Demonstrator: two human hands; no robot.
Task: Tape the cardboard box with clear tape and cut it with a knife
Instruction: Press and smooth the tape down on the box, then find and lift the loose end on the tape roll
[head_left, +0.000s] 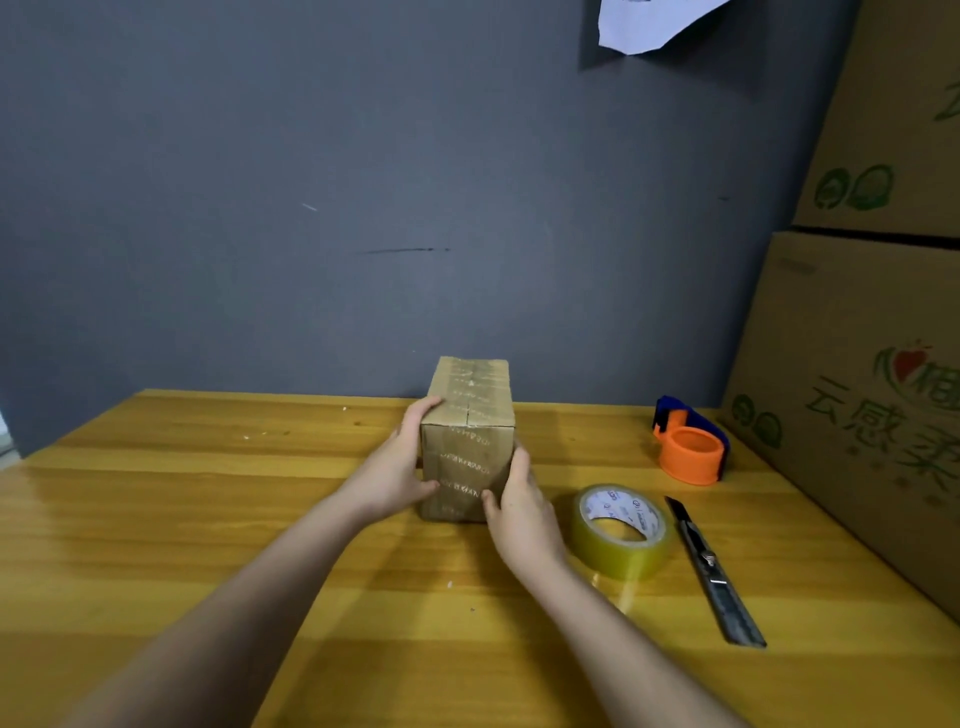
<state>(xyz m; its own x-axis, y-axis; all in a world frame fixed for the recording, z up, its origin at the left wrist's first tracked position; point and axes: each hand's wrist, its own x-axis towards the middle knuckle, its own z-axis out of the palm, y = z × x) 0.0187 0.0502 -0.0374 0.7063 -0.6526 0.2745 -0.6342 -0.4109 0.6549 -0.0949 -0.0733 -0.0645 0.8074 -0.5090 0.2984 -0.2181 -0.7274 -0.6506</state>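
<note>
Left hand (392, 467) and right hand (519, 506) clasp the cardboard box (467, 441) between them at frame centre, fingers (426, 408) curled round its near corners. Box rests on the surface (208, 519), long axis pointing away toward the wall. Tape roll (621, 530) and knife (711, 569) lie lower right.

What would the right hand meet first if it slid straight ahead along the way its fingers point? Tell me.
The right hand already grips the small brown cardboard box at its right side, fingers pointing away toward the grey wall. Straight on, it would likely just slide along the box, then over bare wooden table to the wall; depth is unclear.
</note>
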